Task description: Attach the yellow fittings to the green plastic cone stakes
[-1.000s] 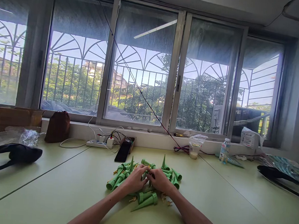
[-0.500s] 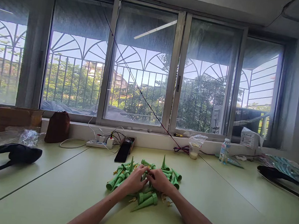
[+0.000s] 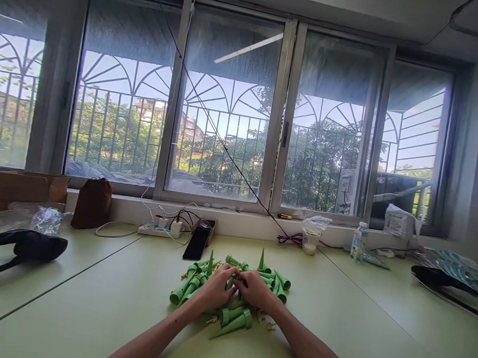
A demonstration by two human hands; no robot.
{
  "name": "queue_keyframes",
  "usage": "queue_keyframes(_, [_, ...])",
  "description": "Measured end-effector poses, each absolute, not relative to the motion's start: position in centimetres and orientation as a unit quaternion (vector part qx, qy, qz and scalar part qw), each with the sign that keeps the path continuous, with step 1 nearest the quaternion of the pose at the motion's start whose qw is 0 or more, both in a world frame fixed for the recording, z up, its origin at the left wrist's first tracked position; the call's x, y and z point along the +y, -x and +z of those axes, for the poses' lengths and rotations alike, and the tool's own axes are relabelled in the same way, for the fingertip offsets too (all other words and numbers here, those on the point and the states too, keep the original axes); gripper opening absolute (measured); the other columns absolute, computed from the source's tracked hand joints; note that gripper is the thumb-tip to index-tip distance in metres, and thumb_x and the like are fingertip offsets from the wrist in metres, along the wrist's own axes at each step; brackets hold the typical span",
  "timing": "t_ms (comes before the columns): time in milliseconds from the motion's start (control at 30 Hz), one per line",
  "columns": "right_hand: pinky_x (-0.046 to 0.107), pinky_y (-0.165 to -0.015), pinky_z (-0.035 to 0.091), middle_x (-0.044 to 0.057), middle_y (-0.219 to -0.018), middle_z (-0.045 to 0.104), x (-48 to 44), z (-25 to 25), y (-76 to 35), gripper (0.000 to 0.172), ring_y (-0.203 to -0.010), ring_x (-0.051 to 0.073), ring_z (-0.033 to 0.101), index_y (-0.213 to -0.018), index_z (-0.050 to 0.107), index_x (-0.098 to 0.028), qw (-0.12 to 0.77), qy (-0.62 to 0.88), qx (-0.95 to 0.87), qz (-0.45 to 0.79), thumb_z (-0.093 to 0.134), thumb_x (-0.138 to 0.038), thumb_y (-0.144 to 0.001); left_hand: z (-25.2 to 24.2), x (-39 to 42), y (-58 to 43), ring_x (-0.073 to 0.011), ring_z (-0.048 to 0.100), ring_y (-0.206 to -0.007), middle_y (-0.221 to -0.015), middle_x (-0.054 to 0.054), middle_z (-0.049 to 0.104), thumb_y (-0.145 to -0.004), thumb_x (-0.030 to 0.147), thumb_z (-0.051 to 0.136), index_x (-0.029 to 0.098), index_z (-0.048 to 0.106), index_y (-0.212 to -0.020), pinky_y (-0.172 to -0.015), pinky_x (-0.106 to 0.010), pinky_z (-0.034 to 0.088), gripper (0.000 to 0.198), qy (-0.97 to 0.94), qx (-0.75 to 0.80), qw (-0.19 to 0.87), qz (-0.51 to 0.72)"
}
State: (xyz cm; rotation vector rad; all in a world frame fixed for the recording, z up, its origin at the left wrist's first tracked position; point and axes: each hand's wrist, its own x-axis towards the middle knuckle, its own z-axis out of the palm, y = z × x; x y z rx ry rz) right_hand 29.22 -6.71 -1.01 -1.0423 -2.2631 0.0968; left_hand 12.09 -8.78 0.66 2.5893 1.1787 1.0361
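My left hand (image 3: 218, 285) and my right hand (image 3: 253, 287) meet at the middle of a heap of green cone-shaped plastic spikes. Both are closed, fingertips together, around a green plastic spike (image 3: 231, 281) that is mostly covered by the fingers. Left of them lie several spikes (image 3: 190, 284), and one stands point up. On the right are more spikes (image 3: 283, 280), another also upright. In front, nearer me, a pointed spike (image 3: 232, 324) lies on its side beside a further capped one (image 3: 229, 313). Small yellowish pieces (image 3: 269, 326) are scattered among them.
Behind the heap lie a black phone (image 3: 196, 242) and a power strip (image 3: 159, 230) with cables. A plastic cup (image 3: 310, 241) and a bottle (image 3: 359, 242) stand at the back right. Black strapped objects (image 3: 40, 247) rest at the far left and right.
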Motion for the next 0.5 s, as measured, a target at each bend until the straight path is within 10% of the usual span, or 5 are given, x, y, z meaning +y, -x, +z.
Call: queue_keyframes(500, [0.023,-0.064,0.036,0.007,-0.081,0.072,-6.69,-1.03,-29.26,0.023,-0.072,0.018,0.064,-0.080,0.069,-0.016,0.300,0.412,-0.860,0.033,0.049,-0.025,-0.088,0.98,-9.31,-12.21,-0.0203,0.053,-0.092,-0.097,-0.006,0.056,-0.074,0.013,0.054,0.018,0.062,-0.097,-0.083,-0.031,0.042,0.025,-0.855,0.391,0.057,0.336])
